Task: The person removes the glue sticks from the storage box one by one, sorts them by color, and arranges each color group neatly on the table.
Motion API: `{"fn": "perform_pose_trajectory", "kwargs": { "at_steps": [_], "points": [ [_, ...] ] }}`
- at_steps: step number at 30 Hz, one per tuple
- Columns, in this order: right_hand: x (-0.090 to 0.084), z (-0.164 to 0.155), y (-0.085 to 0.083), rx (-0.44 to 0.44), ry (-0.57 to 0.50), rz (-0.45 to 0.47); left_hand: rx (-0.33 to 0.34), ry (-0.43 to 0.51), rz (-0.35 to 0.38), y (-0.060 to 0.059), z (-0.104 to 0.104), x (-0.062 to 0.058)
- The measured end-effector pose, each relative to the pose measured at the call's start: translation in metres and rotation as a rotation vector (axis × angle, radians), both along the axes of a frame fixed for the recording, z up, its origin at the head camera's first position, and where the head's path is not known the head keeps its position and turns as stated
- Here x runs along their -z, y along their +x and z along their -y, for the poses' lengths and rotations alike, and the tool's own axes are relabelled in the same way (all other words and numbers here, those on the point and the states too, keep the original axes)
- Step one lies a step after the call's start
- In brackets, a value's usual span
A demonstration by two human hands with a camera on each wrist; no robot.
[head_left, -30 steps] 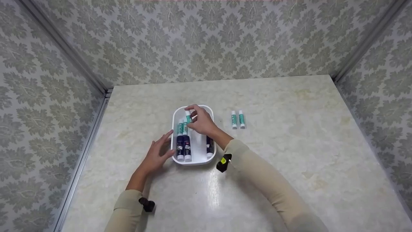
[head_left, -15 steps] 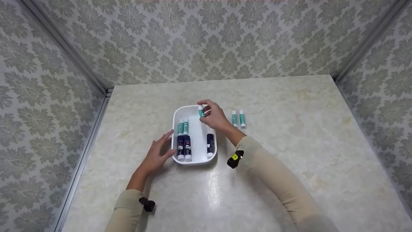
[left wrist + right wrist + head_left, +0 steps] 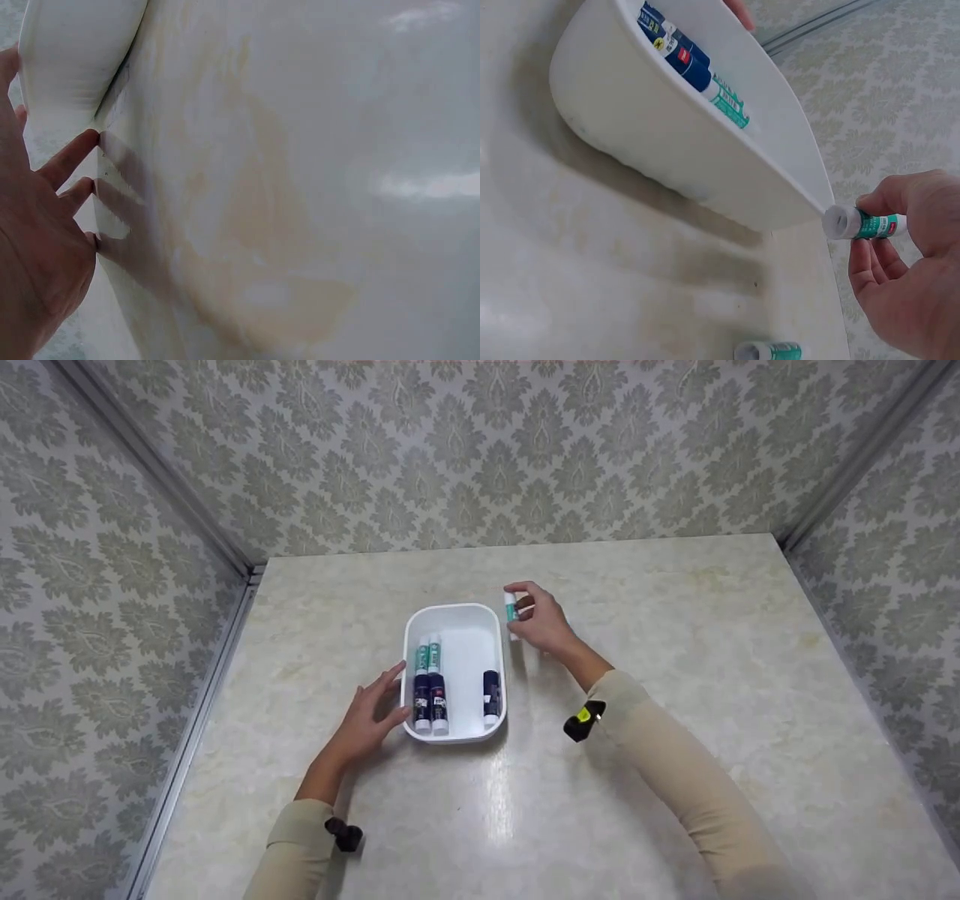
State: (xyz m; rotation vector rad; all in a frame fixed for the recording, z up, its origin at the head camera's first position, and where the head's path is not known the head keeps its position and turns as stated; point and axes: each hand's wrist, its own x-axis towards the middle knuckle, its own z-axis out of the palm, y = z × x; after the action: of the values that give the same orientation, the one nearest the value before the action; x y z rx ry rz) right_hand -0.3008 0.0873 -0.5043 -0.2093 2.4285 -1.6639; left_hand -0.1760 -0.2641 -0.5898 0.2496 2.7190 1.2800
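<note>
My right hand [image 3: 547,621] pinches a green glue stick [image 3: 511,606] with white ends between thumb and fingers, held above the table just past the right rim of a white plastic tray [image 3: 463,660]. At the tray's left wall my left hand [image 3: 366,718] rests with spread fingers and thumb against the rim. Inside, along the left, two green glue sticks [image 3: 434,656] lie end to end with two navy glue sticks [image 3: 439,706]. Another navy glue stick [image 3: 491,696] lies by the right wall.
A green glue stick [image 3: 780,351] lies on the table at the bottom of the right wrist view; in the head view the right hand hides that spot. The marbled table [image 3: 660,622] is bounded by patterned panels [image 3: 495,450] behind and at both sides.
My right hand has carried the green glue stick from over the tray's left part rightward, out past the right rim. It now covers the two glue sticks on the table. The left hand stays put.
</note>
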Motion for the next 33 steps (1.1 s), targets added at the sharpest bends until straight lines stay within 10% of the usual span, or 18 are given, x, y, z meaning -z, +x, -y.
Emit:
{"fn": "perform_pose_trajectory", "kwargs": {
  "at_steps": [33],
  "points": [
    [0.03, -0.094, -0.008, 0.121, 0.112, 0.139, 0.026, 0.007, -0.03, -0.001, 0.002, 0.001]
  ]
}}
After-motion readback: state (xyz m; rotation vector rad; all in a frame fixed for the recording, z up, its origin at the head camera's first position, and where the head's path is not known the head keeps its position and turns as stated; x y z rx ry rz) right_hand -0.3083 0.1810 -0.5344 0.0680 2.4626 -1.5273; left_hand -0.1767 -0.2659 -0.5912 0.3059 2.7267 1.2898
